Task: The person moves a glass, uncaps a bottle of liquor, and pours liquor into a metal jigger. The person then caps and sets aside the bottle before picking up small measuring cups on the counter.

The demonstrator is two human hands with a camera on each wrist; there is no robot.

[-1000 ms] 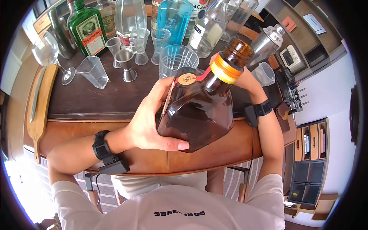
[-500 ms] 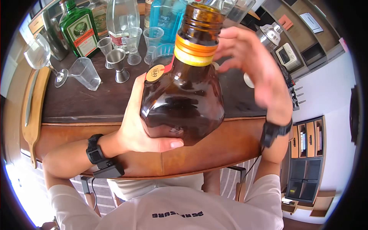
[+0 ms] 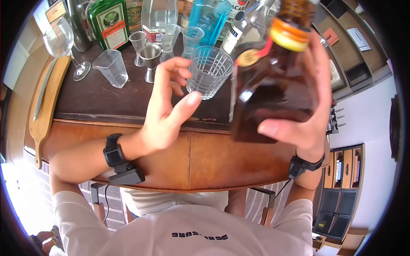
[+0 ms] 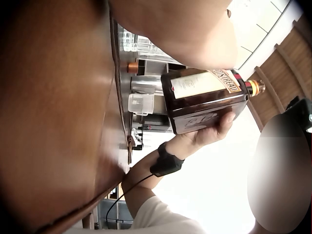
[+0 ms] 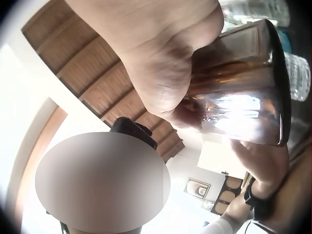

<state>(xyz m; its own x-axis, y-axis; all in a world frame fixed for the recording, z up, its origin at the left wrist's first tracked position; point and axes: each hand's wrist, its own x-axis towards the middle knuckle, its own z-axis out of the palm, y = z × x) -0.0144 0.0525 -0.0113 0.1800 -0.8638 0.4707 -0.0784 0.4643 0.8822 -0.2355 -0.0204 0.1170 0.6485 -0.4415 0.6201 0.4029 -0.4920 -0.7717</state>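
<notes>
The brown bottle (image 3: 275, 91) lies inside the right hand (image 3: 315, 121), raised above the desk (image 3: 141, 102); it stands nearly upright, with the threaded neck at the top, and it is to the right of the cut-glass tumbler (image 3: 209, 72). The grip of the right hand is closed around the bottle; the thumb lies across the side which faces the person, and the other fingers go around the far side, where they are partly hidden.

The left hand (image 3: 163, 109) is apart from the bottle; its grip is half spread, with the thumb away from the loosely bent fingers, and it is just beside the left side of the tumbler; I cannot tell if the fingertips touch this glass.

On the desk, behind the left hand, there is a metal jigger (image 3: 150, 63); more to the left are a clear measuring cup (image 3: 112, 70) and a stemmed glass (image 3: 59, 38); the green bottle (image 3: 109, 25) and the blue bottle (image 3: 209, 21) stand farther back; at the left edge lies a wooden board (image 3: 42, 128) with a knife (image 3: 44, 89) on it.
</notes>
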